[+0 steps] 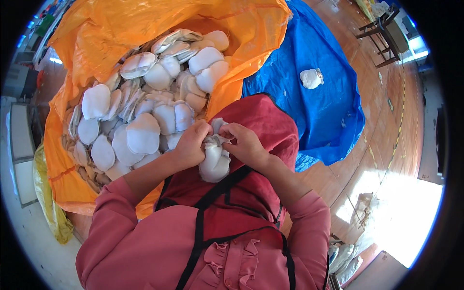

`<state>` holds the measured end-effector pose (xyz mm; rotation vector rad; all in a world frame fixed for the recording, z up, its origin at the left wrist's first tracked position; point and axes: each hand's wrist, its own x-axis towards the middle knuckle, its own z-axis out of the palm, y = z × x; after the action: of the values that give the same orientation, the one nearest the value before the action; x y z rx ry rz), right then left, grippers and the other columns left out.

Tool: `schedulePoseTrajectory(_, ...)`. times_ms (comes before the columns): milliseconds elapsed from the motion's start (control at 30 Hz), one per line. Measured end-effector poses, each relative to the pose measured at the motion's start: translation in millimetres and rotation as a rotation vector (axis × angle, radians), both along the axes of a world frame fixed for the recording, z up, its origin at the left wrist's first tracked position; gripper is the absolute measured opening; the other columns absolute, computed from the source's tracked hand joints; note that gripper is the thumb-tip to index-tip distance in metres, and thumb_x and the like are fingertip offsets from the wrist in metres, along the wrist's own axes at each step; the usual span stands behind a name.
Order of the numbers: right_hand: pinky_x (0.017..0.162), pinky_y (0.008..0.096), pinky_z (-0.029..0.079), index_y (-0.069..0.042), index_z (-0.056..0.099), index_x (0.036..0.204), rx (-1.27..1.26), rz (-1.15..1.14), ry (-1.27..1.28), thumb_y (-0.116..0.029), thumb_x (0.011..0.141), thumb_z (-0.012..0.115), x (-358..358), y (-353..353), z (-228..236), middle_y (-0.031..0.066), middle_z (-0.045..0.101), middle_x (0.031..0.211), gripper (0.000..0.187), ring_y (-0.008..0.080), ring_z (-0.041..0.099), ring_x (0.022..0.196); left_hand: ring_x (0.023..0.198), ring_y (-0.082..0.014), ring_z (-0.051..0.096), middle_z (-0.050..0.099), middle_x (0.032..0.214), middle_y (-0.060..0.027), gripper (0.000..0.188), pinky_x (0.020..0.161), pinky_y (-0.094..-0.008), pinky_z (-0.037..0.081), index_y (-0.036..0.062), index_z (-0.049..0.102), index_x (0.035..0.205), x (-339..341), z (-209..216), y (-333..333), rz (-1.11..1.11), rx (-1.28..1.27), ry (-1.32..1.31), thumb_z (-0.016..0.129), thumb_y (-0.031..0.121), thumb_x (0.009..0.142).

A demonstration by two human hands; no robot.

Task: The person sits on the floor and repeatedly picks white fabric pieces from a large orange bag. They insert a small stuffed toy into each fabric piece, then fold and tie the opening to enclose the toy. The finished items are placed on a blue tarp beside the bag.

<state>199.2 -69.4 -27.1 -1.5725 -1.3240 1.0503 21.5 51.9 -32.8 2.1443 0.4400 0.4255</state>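
Both hands' grips, left hand (191, 145) and right hand (246, 144), pinched shut on one small stack of white padded cups (215, 157), held over red-aproned lap. Step in hand, by judgement: separating or sorting the stack; next move calls for a fingertip peel without tearing. Left of grip: one orange sack (96, 29), cups too many to count. Far right of grip: one blue tarp (328, 116), one lone cup bundle (311, 78).
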Motion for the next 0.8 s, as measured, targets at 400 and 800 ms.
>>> schedulePoseTrajectory(400,0.074,0.0428,0.051,-0.004,0.057,0.095,0.114,-0.090,-0.244,-0.004,0.076,0.068,-14,11,-22,0.0154,0.059,0.091,0.022,0.0352,0.062,0.085,0.081,-0.0395,0.054,0.052,0.088,-0.0178,0.022,0.070,-0.0444,0.045,0.0008,0.051,0.091,6,-8,-15,0.091,0.171,-0.108,0.064,-0.001,0.073)
schedulePoseTrajectory(800,0.070,0.0455,0.047,-0.004,0.053,0.086,0.242,-0.260,-0.271,0.004,0.071,0.061,-39,7,-25,0.0152,0.055,0.085,0.019,0.0387,0.057,0.082,0.088,-0.0352,0.064,0.063,0.097,-0.0168,0.022,0.077,-0.0378,0.053,-0.0017,0.064,0.097,-24,6,-13,0.016,0.162,-0.093,0.061,-0.011,0.078)
